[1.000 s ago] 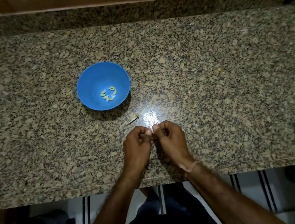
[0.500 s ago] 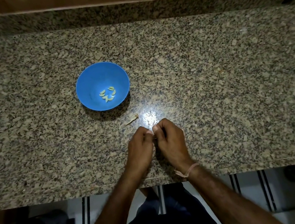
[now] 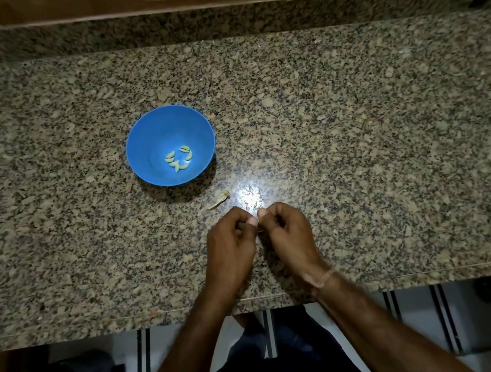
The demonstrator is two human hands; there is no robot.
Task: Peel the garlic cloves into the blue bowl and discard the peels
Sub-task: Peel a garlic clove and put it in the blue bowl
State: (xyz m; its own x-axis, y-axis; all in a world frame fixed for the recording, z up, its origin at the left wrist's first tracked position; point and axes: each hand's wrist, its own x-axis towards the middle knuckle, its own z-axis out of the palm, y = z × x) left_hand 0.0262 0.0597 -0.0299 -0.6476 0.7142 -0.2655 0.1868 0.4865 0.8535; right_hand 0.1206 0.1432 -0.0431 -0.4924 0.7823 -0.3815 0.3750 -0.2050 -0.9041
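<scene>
Pinching a small piece [image 3: 259, 231], mostly hidden, between curled fingers, the left hand [image 3: 232, 247] and right hand [image 3: 288, 234] meet thumb to thumb at the lower middle of the frame, over the speckled surface [image 3: 359, 133]. Peeled garlic cloves [image 3: 179, 159] lie in the blue bowl [image 3: 142, 131] up and left; a dry peel [image 3: 219, 199] lies between bowl and hands.

Blue bowl [image 3: 145, 144], peeled cloves [image 3: 179, 158] inside

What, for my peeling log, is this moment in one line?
left hand, right hand: pinching mostly hidden garlic clove | round blue plastic bowl: peeled cloves inside | papery peel: on speckled granite counter
</scene>
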